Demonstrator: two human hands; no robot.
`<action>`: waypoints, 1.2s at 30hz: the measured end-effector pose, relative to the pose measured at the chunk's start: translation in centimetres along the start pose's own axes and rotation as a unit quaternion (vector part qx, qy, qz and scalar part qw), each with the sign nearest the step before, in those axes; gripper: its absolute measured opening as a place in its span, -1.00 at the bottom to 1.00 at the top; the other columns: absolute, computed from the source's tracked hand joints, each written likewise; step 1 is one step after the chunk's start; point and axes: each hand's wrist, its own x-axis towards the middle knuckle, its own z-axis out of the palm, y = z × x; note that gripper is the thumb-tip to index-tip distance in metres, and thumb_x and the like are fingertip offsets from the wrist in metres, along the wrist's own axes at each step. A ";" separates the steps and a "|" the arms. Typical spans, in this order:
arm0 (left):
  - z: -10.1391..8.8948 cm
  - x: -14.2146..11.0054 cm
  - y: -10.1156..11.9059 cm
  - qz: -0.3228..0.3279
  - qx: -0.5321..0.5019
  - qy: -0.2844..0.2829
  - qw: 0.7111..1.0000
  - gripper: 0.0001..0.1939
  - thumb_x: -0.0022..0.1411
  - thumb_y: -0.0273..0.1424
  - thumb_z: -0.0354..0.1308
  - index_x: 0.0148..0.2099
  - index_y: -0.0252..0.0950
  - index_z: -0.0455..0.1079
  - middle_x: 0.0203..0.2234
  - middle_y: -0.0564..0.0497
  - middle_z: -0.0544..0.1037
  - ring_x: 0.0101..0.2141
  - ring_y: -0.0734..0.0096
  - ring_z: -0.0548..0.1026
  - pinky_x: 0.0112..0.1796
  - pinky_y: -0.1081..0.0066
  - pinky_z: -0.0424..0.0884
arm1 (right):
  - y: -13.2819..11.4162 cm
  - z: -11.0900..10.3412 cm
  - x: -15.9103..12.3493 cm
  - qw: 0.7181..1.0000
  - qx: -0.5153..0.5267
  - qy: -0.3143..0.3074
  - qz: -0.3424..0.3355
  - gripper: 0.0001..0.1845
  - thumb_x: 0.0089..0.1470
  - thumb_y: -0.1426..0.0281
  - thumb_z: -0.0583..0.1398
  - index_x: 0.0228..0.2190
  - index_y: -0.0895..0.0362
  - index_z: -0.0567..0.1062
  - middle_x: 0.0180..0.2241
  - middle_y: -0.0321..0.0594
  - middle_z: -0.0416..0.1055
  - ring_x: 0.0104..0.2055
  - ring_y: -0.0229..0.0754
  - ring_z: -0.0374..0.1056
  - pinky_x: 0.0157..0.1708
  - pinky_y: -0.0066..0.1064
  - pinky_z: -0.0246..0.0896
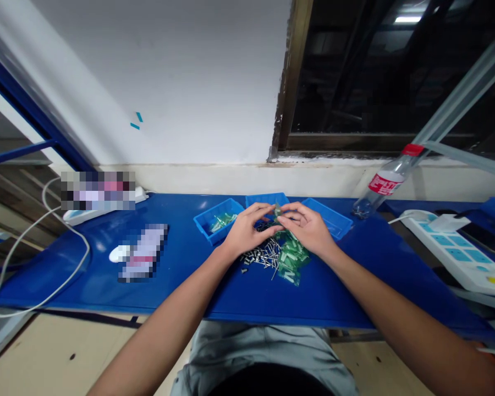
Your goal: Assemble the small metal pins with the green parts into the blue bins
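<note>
My left hand (251,226) and my right hand (308,224) meet over the table, fingertips pinching a small greenish plastic packet (278,210) between them. What the packet contains is too small to make out. Below my left hand lies a loose heap of silver screws (264,256), partly hidden by the fingers. Under my right hand is a pile of green plastic packets (291,258) with pale pieces showing in them. A blue tray (207,233) beyond my left hand holds more greenish packets. Another blue tray (266,198) stands behind my hands, its inside mostly hidden.
A third blue tray (338,221) stands behind my right hand. Further right are a leaning plastic bottle (384,181) and a white power strip (457,250). On the left lie a pixelated object (144,256), a white round item (119,253) and a white cable (86,247).
</note>
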 end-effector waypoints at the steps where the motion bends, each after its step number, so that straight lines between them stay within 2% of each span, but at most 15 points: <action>1: 0.0 0.0 0.1 -0.008 -0.008 -0.003 1.000 -0.61 0.37 -0.19 0.28 0.15 -0.24 0.52 0.04 -0.16 0.58 -0.02 0.21 0.57 0.01 0.19 0.56 | -0.2 0.0 -0.1 1.000 -0.013 -0.016 -0.007 -0.65 0.17 0.08 0.35 -0.17 0.07 0.57 -0.16 -0.16 0.59 -0.16 -0.09 0.57 -0.09 -0.21 0.56; 3: -0.1 0.1 0.1 -0.027 -0.025 -0.008 0.999 -0.72 0.43 -0.22 0.21 0.05 -0.25 0.57 -0.03 -0.14 0.62 -0.03 0.20 0.58 0.00 0.21 0.54 | -0.4 0.1 -0.2 0.999 -0.034 -0.022 -0.015 -0.65 0.24 0.05 0.28 -0.24 0.09 0.61 -0.17 -0.13 0.60 -0.19 -0.09 0.57 -0.12 -0.21 0.57; 5: -0.2 0.2 -0.1 -0.048 -0.050 0.003 0.998 -0.74 0.46 -0.24 0.16 0.01 -0.25 0.60 -0.07 -0.13 0.63 -0.06 0.23 0.58 -0.04 0.24 0.54 | 0.0 0.2 -0.2 0.999 -0.042 0.015 -0.020 -0.66 0.21 0.06 0.31 -0.27 0.09 0.59 -0.26 -0.15 0.60 -0.27 -0.11 0.56 -0.19 -0.23 0.57; 7: -0.2 0.3 -0.4 -0.075 -0.086 0.019 0.993 -0.73 0.45 -0.22 0.17 -0.04 -0.25 0.61 -0.13 -0.12 0.64 -0.14 0.26 0.59 -0.08 0.25 0.55 | 0.6 0.2 0.0 0.996 -0.041 0.071 -0.031 -0.64 0.09 0.13 0.42 -0.18 0.08 0.55 -0.26 -0.18 0.58 -0.27 -0.13 0.55 -0.19 -0.25 0.56; 9: 0.1 0.3 -0.7 -0.110 -0.142 0.024 0.984 -0.74 0.41 -0.21 0.22 -0.07 -0.27 0.61 -0.17 -0.11 0.64 -0.22 0.30 0.60 -0.11 0.24 0.56 | 1.2 0.2 0.2 0.994 -0.034 0.095 -0.031 -0.49 -0.01 0.18 0.49 -0.07 0.06 0.51 -0.20 -0.17 0.58 -0.23 -0.13 0.55 -0.13 -0.25 0.55; 14: 1.0 0.1 -1.1 -0.171 -0.266 0.040 0.948 -0.65 0.31 -0.24 0.33 0.06 -0.30 0.50 -0.10 -0.16 0.67 -0.19 0.26 0.64 -0.06 0.16 0.60 | 1.5 0.0 0.3 0.999 0.000 0.041 0.022 -0.57 -0.05 0.17 0.49 -0.20 0.09 0.54 -0.25 -0.15 0.61 -0.18 -0.08 0.57 -0.06 -0.20 0.54; 16: 1.0 0.1 -1.1 -0.163 -0.245 0.064 0.954 -0.64 0.30 -0.26 0.34 0.08 -0.29 0.47 -0.11 -0.17 0.67 -0.14 0.23 0.65 -0.06 0.16 0.61 | 1.5 0.0 0.3 0.998 0.004 0.051 0.021 -0.57 -0.04 0.17 0.49 -0.21 0.09 0.53 -0.28 -0.18 0.61 -0.23 -0.12 0.57 -0.12 -0.24 0.54; 19: 0.6 0.2 -0.7 -0.110 -0.126 0.095 0.981 -0.74 0.36 -0.28 0.29 0.03 -0.25 0.53 -0.04 -0.18 0.64 -0.07 0.22 0.63 -0.04 0.16 0.60 | 1.6 0.0 0.5 0.996 0.006 0.090 0.012 -0.57 -0.03 0.16 0.48 -0.22 0.09 0.49 -0.32 -0.24 0.57 -0.37 -0.22 0.50 -0.34 -0.37 0.48; 22: 0.2 0.2 -0.3 -0.039 -0.031 0.056 0.997 -0.81 0.40 -0.30 0.24 -0.03 -0.22 0.60 -0.03 -0.13 0.64 -0.04 0.23 0.61 0.02 0.13 0.58 | 1.4 0.0 0.5 0.995 0.011 0.094 0.022 -0.55 -0.04 0.13 0.49 -0.25 0.07 0.46 -0.38 -0.30 0.52 -0.47 -0.27 0.42 -0.51 -0.43 0.36; 24: 0.2 0.2 -0.1 -0.017 -0.033 0.022 0.999 -0.75 0.37 -0.27 0.28 0.03 -0.22 0.59 -0.03 -0.12 0.64 -0.04 0.23 0.61 -0.02 0.16 0.60 | 1.0 0.0 0.4 0.998 0.010 0.050 0.030 -0.58 0.01 0.11 0.46 -0.24 0.07 0.48 -0.35 -0.27 0.55 -0.46 -0.25 0.43 -0.47 -0.39 0.40; 26: 0.2 0.1 -0.1 -0.023 -0.051 0.013 0.998 -0.64 0.32 -0.23 0.33 0.10 -0.23 0.56 0.00 -0.15 0.63 -0.06 0.21 0.61 -0.07 0.19 0.62 | 0.6 0.1 0.2 1.000 0.006 0.004 0.026 -0.63 0.12 0.08 0.39 -0.20 0.08 0.53 -0.27 -0.20 0.59 -0.41 -0.22 0.47 -0.36 -0.33 0.46; 28: 0.3 0.1 -0.2 -0.043 -0.055 0.022 0.997 -0.65 0.34 -0.22 0.31 0.09 -0.25 0.56 -0.02 -0.15 0.63 -0.08 0.21 0.62 -0.07 0.19 0.62 | 0.4 0.2 0.1 1.000 0.001 -0.007 0.014 -0.65 0.19 0.06 0.33 -0.19 0.08 0.56 -0.22 -0.16 0.59 -0.36 -0.18 0.49 -0.32 -0.29 0.48; 32: 0.5 0.0 -0.7 -0.098 -0.078 0.057 0.991 -0.74 0.39 -0.25 0.25 0.01 -0.28 0.56 -0.10 -0.16 0.65 -0.14 0.23 0.63 -0.09 0.20 0.61 | 0.8 0.2 0.3 0.997 -0.010 0.074 -0.010 -0.64 0.12 0.10 0.39 -0.18 0.06 0.52 -0.25 -0.19 0.54 -0.27 -0.15 0.50 -0.38 -0.37 0.46; 34: 0.8 0.1 -1.0 -0.125 -0.143 0.071 0.979 -0.71 0.35 -0.26 0.28 0.04 -0.29 0.52 -0.12 -0.15 0.65 -0.13 0.23 0.63 -0.09 0.21 0.61 | 1.3 0.1 0.5 0.993 -0.018 0.112 -0.018 -0.54 0.03 0.15 0.46 -0.10 0.04 0.50 -0.16 -0.17 0.52 -0.19 -0.15 0.50 -0.33 -0.39 0.48; 36: 1.2 0.1 -1.3 -0.145 -0.221 0.075 0.962 -0.66 0.32 -0.28 0.32 0.08 -0.28 0.46 -0.14 -0.14 0.66 -0.15 0.26 0.63 -0.09 0.23 0.61 | 1.7 -0.1 0.7 0.994 -0.018 0.106 -0.014 -0.46 -0.02 0.17 0.48 -0.05 0.04 0.50 -0.10 -0.15 0.51 -0.13 -0.14 0.50 -0.27 -0.37 0.51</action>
